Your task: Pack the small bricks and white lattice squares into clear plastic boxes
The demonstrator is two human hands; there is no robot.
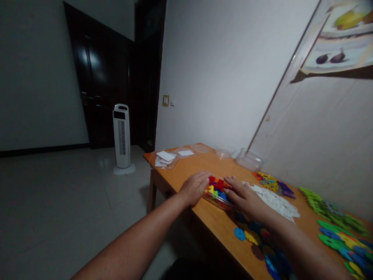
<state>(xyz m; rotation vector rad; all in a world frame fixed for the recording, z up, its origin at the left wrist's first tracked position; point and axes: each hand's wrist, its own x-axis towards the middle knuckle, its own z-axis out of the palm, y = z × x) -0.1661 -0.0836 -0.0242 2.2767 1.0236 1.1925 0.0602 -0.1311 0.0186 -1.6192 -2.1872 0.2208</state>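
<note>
A clear plastic box of red, yellow, green and blue toy pieces sits on the wooden table. My left hand rests against its left side, fingers together and curved round the edge. On the box's right side my right hand presses with fingers stretched along the rim. Both hands grip the box between them.
Flat snowflake pieces lie sorted by colour: white, purple, yellow-orange, green, blue and mixed. Clear containers and lids with white cards stand at the table's far end. A white tower fan stands on the floor.
</note>
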